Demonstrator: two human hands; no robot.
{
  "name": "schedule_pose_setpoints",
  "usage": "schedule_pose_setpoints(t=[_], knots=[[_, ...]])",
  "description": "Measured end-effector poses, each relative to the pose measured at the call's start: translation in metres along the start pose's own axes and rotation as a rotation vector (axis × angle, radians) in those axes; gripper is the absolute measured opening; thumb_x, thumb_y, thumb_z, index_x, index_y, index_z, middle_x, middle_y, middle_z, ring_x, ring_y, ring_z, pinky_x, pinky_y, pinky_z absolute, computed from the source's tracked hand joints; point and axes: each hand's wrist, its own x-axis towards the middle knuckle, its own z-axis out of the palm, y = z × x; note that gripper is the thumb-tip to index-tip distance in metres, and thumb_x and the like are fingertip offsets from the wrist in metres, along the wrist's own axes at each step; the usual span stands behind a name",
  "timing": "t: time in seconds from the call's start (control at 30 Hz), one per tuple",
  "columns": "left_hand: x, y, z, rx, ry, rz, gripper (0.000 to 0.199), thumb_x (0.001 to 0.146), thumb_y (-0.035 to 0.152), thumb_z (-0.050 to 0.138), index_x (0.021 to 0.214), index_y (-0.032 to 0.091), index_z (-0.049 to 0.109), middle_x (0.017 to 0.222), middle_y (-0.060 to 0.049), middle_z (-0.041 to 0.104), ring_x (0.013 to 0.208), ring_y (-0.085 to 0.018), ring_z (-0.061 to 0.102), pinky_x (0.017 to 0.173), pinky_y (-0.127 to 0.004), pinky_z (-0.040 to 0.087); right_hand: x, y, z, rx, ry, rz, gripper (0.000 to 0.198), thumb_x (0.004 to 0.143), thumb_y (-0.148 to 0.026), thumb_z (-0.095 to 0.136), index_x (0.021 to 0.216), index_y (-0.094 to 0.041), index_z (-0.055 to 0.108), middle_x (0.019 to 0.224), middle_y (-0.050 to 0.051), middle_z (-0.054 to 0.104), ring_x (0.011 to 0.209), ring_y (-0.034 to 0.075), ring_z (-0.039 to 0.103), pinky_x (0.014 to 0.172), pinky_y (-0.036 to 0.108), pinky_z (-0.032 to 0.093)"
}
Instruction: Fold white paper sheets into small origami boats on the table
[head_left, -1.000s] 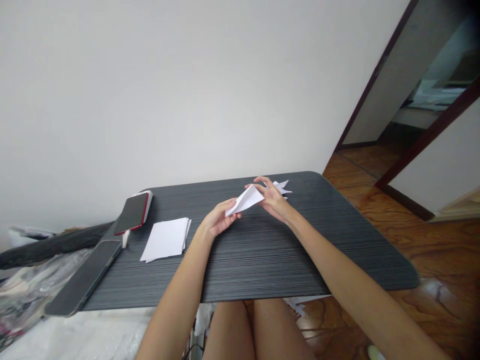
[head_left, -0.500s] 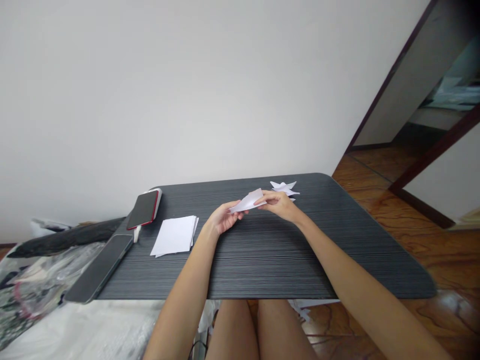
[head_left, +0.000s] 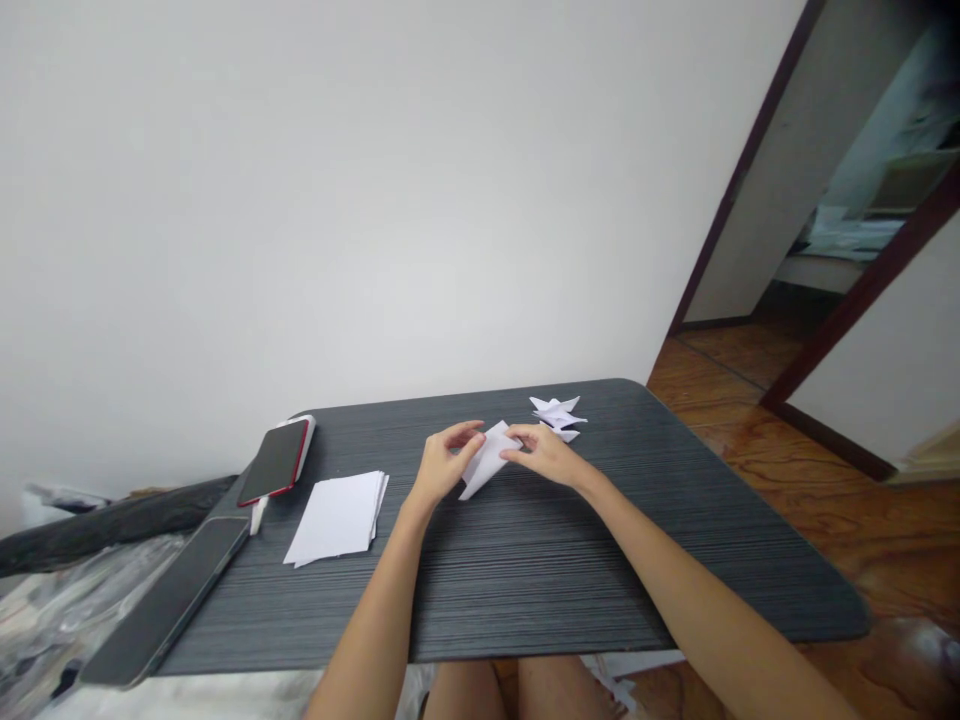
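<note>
A folded piece of white paper (head_left: 489, 458), with a pointed lower end, is between my two hands over the dark table. My left hand (head_left: 442, 465) has its thumb and curled fingers at the paper's left edge. On the right edge, the thumb and fingers of my right hand (head_left: 551, 455) pinch the paper. Just beyond my right hand lie several folded white paper shapes (head_left: 556, 412) with pointed tips, partly overlapping. To the left of my left hand rests a stack of square white paper sheets (head_left: 337, 515).
A red-edged tablet or phone (head_left: 277, 460) rests on a white object at the table's (head_left: 540, 600) back left. A long dark flat device (head_left: 169, 605) lies along the left edge. A white wall (head_left: 390, 200) stands behind, and a doorway opens at right.
The folded paper has turned to a steeper slant and come lower, its point now facing down. My left hand has shifted from beneath it to its left edge. The camera view has tilted up.
</note>
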Motion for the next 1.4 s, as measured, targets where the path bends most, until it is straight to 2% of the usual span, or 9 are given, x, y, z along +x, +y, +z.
schedule_pose_setpoints(t=[0.07, 0.17, 0.3, 0.47, 0.57, 0.7, 0.97, 1.2, 1.4], knots=[[-0.003, 0.004, 0.002, 0.067, -0.013, 0.078, 0.034, 0.068, 0.032, 0.06, 0.099, 0.016, 0.062, 0.086, -0.006, 0.065, 0.078, -0.017, 0.058, 0.074, -0.026, 0.042, -0.002, -0.004, 0.004, -0.035, -0.01, -0.018, 0.017, 0.067, -0.023, 0.059, 0.082, -0.015, 0.062, 0.077, 0.002, 0.061, 0.072, 0.015, 0.054, 0.069, 0.028, 0.042], [-0.005, 0.006, 0.007, 0.119, 0.001, 0.135, 0.026, 0.069, 0.031, 0.06, 0.09, 0.017, 0.064, 0.086, -0.006, 0.065, 0.078, -0.016, 0.057, 0.073, -0.025, 0.042, -0.002, -0.007, 0.007, -0.039, 0.017, -0.056, 0.017, 0.068, -0.022, 0.058, 0.084, -0.016, 0.061, 0.08, 0.002, 0.061, 0.075, 0.016, 0.054, 0.071, 0.028, 0.042], [-0.006, 0.003, 0.012, 0.068, 0.018, 0.09, 0.022, 0.071, 0.034, 0.056, 0.079, 0.014, 0.061, 0.073, -0.004, 0.061, 0.064, -0.013, 0.055, 0.059, -0.022, 0.042, 0.0, -0.007, 0.011, 0.006, 0.132, -0.053, 0.014, 0.072, -0.026, 0.056, 0.08, -0.015, 0.059, 0.079, 0.004, 0.06, 0.076, 0.016, 0.055, 0.072, 0.03, 0.042], [-0.008, -0.001, 0.019, 0.03, 0.013, 0.06, 0.023, 0.072, 0.036, 0.054, 0.073, 0.013, 0.055, 0.064, 0.0, 0.054, 0.053, -0.008, 0.049, 0.048, -0.017, 0.037, 0.004, -0.011, 0.013, 0.183, 0.288, -0.029, 0.015, 0.066, -0.025, 0.061, 0.076, -0.016, 0.055, 0.077, 0.003, 0.058, 0.074, 0.015, 0.056, 0.071, 0.029, 0.044], [-0.009, -0.001, 0.022, 0.019, 0.009, 0.057, 0.023, 0.072, 0.036, 0.054, 0.073, 0.013, 0.054, 0.063, 0.0, 0.052, 0.053, -0.008, 0.048, 0.048, -0.017, 0.036, 0.004, -0.015, 0.012, 0.236, 0.298, -0.027, 0.014, 0.065, -0.025, 0.062, 0.074, -0.016, 0.055, 0.074, 0.002, 0.058, 0.074, 0.014, 0.056, 0.073, 0.029, 0.045], [-0.011, -0.002, 0.026, -0.01, 0.062, 0.058, 0.024, 0.073, 0.037, 0.053, 0.073, 0.013, 0.053, 0.063, 0.0, 0.053, 0.052, -0.008, 0.047, 0.048, -0.017, 0.036, 0.004, -0.018, 0.012, 0.245, 0.294, -0.039, 0.019, 0.064, -0.024, 0.063, 0.08, -0.017, 0.056, 0.081, 0.003, 0.059, 0.078, 0.014, 0.056, 0.075, 0.029, 0.045], [-0.014, 0.0, 0.027, -0.039, 0.155, 0.063, 0.026, 0.071, 0.038, 0.055, 0.064, 0.014, 0.049, 0.055, 0.003, 0.048, 0.047, -0.006, 0.044, 0.044, -0.017, 0.033, 0.003, -0.023, 0.015, 0.188, 0.313, -0.018, 0.017, 0.065, -0.026, 0.062, 0.076, -0.017, 0.055, 0.075, 0.002, 0.058, 0.069, 0.013, 0.056, 0.064, 0.026, 0.045], [-0.015, 0.003, 0.028, -0.04, 0.103, 0.07, 0.025, 0.075, 0.037, 0.051, 0.079, 0.013, 0.059, 0.067, -0.003, 0.06, 0.059, -0.012, 0.054, 0.053, -0.02, 0.041, 0.004, -0.02, 0.015, 0.16, 0.314, -0.038, 0.017, 0.065, -0.027, 0.063, 0.075, -0.017, 0.055, 0.074, 0.002, 0.057, 0.069, 0.014, 0.055, 0.063, 0.026, 0.044], [-0.014, 0.001, 0.028, -0.025, 0.091, 0.068, 0.026, 0.075, 0.037, 0.05, 0.076, 0.013, 0.059, 0.067, -0.003, 0.061, 0.058, -0.012, 0.054, 0.051, -0.02, 0.041, 0.004, -0.019, 0.015, 0.153, 0.306, -0.048, 0.018, 0.065, -0.03, 0.063, 0.076, -0.018, 0.055, 0.073, 0.002, 0.057, 0.068, 0.014, 0.055, 0.062, 0.026, 0.044]])
